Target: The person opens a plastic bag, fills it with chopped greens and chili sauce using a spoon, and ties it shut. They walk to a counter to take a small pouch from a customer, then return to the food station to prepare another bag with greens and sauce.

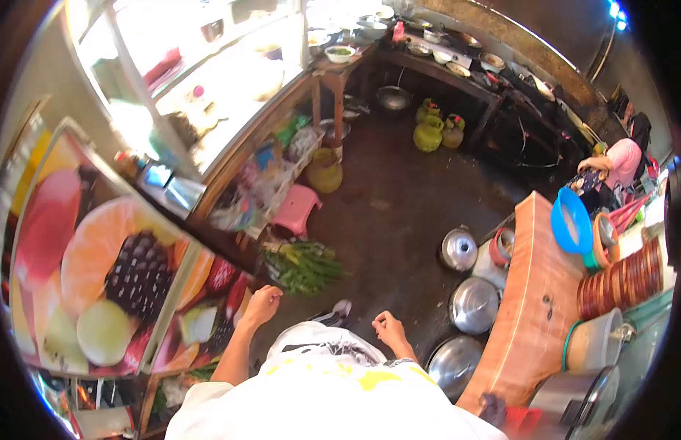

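Observation:
My left hand (pixel 263 303) hangs beside the bundle of leafy greens (pixel 304 265) on the floor, its fingers loosely curled and no object visible in them. On the other side of my body, my right hand (pixel 389 328) is also curled over the dark floor, with nothing seen in it. The nearest things to it are the lidded metal pots (pixel 475 304) standing along the wooden counter (pixel 527 286). Below me, part of a shoe (pixel 342 309) shows between the hands.
A pink stool (pixel 296 210) stands beyond the greens, near a gas cylinder (pixel 324 171). Green gas cylinders (pixel 428 135) are by the far cooking bench (pixel 458 67), which carries bowls and pans. A seated person (pixel 621 163) is at right, behind a blue basin (pixel 572 221). A fruit-printed cabinet (pixel 106 271) borders the left.

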{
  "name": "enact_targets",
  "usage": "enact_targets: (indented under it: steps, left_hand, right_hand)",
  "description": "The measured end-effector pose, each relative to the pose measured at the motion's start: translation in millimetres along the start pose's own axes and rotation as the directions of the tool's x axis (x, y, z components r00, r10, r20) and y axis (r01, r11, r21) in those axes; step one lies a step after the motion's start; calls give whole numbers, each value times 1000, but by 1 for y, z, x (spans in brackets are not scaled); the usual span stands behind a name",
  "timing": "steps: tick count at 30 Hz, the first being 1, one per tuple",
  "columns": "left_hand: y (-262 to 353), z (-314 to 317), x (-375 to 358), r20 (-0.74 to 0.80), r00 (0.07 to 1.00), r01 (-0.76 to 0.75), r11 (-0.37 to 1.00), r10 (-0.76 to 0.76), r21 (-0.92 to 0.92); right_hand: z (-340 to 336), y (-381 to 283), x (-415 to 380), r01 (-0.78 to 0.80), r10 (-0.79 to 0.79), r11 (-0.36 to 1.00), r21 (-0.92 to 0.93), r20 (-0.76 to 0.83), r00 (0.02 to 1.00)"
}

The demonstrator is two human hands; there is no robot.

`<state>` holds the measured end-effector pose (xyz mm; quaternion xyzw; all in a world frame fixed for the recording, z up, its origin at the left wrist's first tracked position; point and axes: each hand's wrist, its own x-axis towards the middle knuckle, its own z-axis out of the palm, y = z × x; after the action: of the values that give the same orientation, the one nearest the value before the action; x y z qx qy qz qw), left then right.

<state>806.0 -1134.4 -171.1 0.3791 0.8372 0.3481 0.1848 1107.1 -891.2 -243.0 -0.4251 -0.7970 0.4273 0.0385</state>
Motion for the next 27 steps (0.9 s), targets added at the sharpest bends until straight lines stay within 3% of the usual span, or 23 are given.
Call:
enact_targets:
  steps: [2, 3, 5, 7, 9, 10, 12, 15, 16, 18, 19, 20, 22, 23, 25, 27]
  left_hand:
    - [4, 7, 82, -24, 995, -96, 995, 96, 3]
    - [19, 6, 121, 7, 988, -151, 988, 151, 14]
    - [62, 13, 208, 74, 963, -263, 964, 260, 27]
    - [102, 26, 288, 110, 940, -319, 946, 323, -52]
    - [134, 46, 365, 123, 905, -399, 912, 408, -94]
    - [148, 58, 401, 125, 886, -434, 893, 447, -116]
    - [174, 83, 466, 106, 876, -455, 879, 471, -142]
    - [207, 111, 559, 139, 892, -407, 898, 430, -167]
    - [217, 119, 590, 150, 898, -392, 906, 415, -158]
    - [228, 125, 644, 98, 892, -423, 892, 441, -159]
    - [238, 119, 677, 60, 897, -424, 892, 437, -158]
    - [250, 110, 706, 22, 903, -421, 894, 429, -157]
    - [267, 88, 752, -68, 931, -365, 907, 359, -208]
    - [267, 80, 777, -139, 933, -355, 910, 331, -215]
    - [271, 54, 824, -294, 903, -359, 927, 314, -111]
    - [261, 25, 883, -448, 798, -415, 907, 403, 75]
  right_hand:
    - [-24, 27, 61, 7, -8, 1000, 14, 63, 998]
    - [-41, 39, 87, 44, -43, 998, -53, 26, 999]
    - [-82, 49, 125, -135, 136, 985, 110, -6, 991]
    - [-122, 62, 154, -56, 64, 996, 62, -130, 990]
    - [-150, 79, 180, -177, 153, 979, -104, -209, 966]
    - [-160, 100, 198, -277, 260, 959, -61, -195, 946]
    - [-178, 124, 238, -413, 411, 910, 16, -144, 900]
    - [-222, 121, 326, -447, 455, 883, 145, -32, 890]
    - [-245, 115, 364, -481, 480, 876, -26, -33, 877]
    - [-281, 101, 452, -359, 355, 929, -88, -56, 933]
    - [-297, 96, 504, -260, 258, 965, -17, -67, 964]
    - [-320, 83, 562, -19, 16, 996, -84, -45, 999]
    - [-357, 28, 674, 156, -166, 969, -190, -38, 985]
    - [-372, -4, 727, 276, -283, 948, -160, -23, 959]
    - [-387, -68, 832, 427, -440, 884, -187, -27, 898]
    - [-395, -146, 917, 492, -495, 863, -116, 6, 869]
